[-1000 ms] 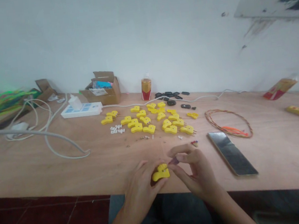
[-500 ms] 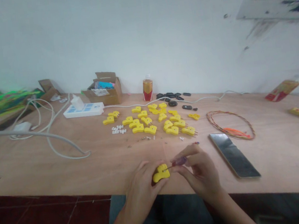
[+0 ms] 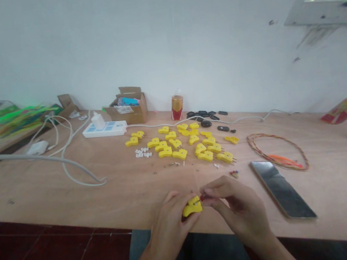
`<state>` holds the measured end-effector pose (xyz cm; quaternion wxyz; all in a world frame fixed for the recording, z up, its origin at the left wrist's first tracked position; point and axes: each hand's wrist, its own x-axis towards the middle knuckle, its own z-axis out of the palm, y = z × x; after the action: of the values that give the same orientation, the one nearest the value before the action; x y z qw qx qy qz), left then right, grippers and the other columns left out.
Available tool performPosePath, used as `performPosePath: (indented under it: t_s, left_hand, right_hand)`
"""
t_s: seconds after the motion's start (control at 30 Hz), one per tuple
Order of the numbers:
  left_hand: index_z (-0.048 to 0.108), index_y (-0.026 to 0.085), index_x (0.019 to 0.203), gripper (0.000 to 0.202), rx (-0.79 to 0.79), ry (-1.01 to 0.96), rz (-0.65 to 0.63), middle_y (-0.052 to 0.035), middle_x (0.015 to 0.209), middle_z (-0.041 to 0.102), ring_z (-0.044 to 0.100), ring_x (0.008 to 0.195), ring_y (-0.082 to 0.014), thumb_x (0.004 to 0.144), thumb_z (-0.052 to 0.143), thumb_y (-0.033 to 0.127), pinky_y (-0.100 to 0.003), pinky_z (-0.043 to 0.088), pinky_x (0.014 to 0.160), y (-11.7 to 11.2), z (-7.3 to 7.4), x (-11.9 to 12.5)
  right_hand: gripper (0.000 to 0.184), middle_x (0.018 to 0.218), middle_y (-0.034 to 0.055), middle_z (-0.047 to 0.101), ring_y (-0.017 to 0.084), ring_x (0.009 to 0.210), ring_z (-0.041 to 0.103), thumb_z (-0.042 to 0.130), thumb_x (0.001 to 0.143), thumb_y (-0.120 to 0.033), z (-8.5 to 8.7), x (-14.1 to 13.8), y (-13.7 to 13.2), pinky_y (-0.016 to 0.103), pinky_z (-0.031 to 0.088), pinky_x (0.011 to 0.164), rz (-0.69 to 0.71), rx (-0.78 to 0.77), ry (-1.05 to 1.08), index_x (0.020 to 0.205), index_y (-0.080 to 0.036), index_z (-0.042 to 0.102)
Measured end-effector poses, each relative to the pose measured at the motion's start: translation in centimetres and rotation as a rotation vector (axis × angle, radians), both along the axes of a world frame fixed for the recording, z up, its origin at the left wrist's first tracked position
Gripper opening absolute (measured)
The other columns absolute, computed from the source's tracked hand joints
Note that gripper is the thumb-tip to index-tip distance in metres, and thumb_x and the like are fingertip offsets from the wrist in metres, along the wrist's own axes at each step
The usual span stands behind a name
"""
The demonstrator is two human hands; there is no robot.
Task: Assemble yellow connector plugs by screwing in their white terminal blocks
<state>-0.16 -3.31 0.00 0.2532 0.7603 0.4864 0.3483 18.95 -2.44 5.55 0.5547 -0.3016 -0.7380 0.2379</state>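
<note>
My left hand [image 3: 172, 221] is closed round a yellow plug [image 3: 192, 208] just above the table's front edge. The plug's small screw area faces my right hand [image 3: 238, 208]. Pinched between that hand's thumb and fingers is a small screwdriver [image 3: 203, 197]; only a bit of its reddish handle and thin shaft shows. The shaft reaches the plug's right side, though its exact tip is too small to see. Beyond the hands lie several more yellow plugs [image 3: 205, 156], some with two metal pins, and a cluster of small white clips [image 3: 143, 152].
A phone [image 3: 282, 188] and a coil of wire [image 3: 302, 152] lie to the right. Further back are a drink bottle [image 3: 177, 106], black parts [image 3: 203, 113], a cardboard box [image 3: 140, 114] and a white power strip [image 3: 105, 129]. A white cable [image 3: 80, 169] loops across the left.
The view has shifted, so everything on the table sits slightly lower and further right. The screwdriver's handle is more covered by my right fingers. Both hands keep their hold.
</note>
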Motion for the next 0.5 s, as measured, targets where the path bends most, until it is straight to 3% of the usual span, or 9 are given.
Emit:
performPosePath:
  t_s: [0.1,0.27,0.33,0.4,0.5]
  left_hand:
    - [0.077,0.023,0.119,0.048,0.015,0.002,0.011,-0.0055,0.109,0.082,0.071,0.106,-0.0301,0.076,0.09,0.006,-0.043,0.063,0.09,0.0,-0.1,0.0]
    - [0.077,0.022,0.117,0.049,0.029,-0.032,-0.01,-0.0059,0.114,0.082,0.074,0.106,-0.0279,0.074,0.091,0.004,-0.042,0.062,0.094,0.4,0.1,-0.5]
    - [0.077,0.023,0.115,0.045,0.031,-0.039,-0.007,-0.005,0.112,0.082,0.075,0.103,-0.0266,0.075,0.089,0.004,-0.041,0.062,0.093,0.5,0.1,-0.7]
    - [0.077,0.023,0.114,0.042,0.046,-0.036,-0.001,-0.0043,0.108,0.082,0.076,0.099,-0.0259,0.077,0.088,0.005,-0.039,0.063,0.089,0.5,-0.1,-0.7]
    - [0.076,0.023,0.113,0.037,0.093,-0.022,0.021,-0.0046,0.105,0.082,0.075,0.097,-0.0263,0.08,0.086,0.009,-0.039,0.063,0.087,0.3,-0.6,-0.4]
  right_hand:
    - [0.023,0.091,0.0023,0.074,0.018,0.082,0.076,0.075,0.092,-0.006,-0.7,-0.2,0.0,0.03,0.065,0.071,-0.065,0.029,0.042,0.103,-0.026,0.072]
    - [0.012,0.112,0.0074,0.08,0.02,0.098,0.08,0.066,0.103,-0.017,-0.5,1.6,1.6,0.034,0.07,0.078,0.196,-0.13,0.024,0.109,-0.027,0.063]
    - [0.008,0.11,0.0079,0.082,0.02,0.094,0.082,0.066,0.104,-0.02,-0.3,2.0,1.9,0.033,0.071,0.076,0.26,-0.174,0.035,0.108,-0.027,0.062]
    - [0.007,0.1,0.0068,0.084,0.02,0.085,0.083,0.07,0.102,-0.022,-0.3,1.7,1.4,0.031,0.071,0.07,0.227,-0.149,0.061,0.104,-0.026,0.064]
    - [0.011,0.095,0.0064,0.084,0.021,0.086,0.084,0.073,0.098,-0.017,-0.8,0.4,-0.1,0.031,0.071,0.073,0.016,-0.082,0.045,0.105,-0.025,0.07]
